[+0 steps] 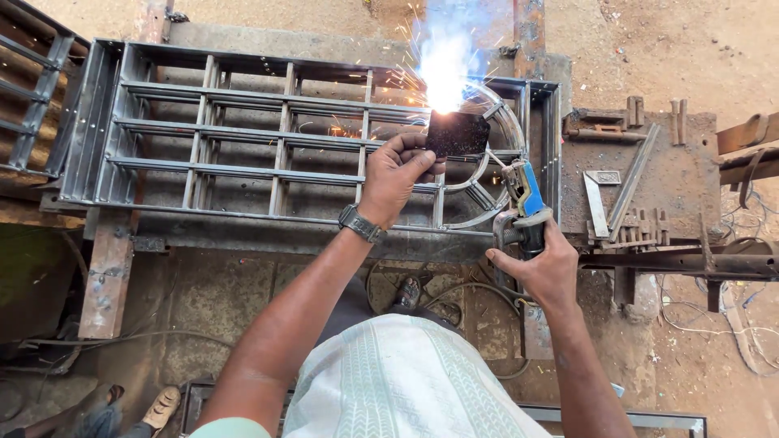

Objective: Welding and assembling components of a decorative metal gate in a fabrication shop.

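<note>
Dirt yard, grey steel window frame (243,138), sparks, dark welding glass (457,134)

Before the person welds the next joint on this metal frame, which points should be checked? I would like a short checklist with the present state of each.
1. Left hand grips the dark shield glass: ok.
2. Glass covers the arc: cannot tell; glare shows above it.
3. Right hand firm on the electrode holder: ok.
4. Gloves on both hands: not ok, bare.
5. Metal frame lies flat on its supports: ok.
6. Cables away from sparks: cannot tell.
</note>
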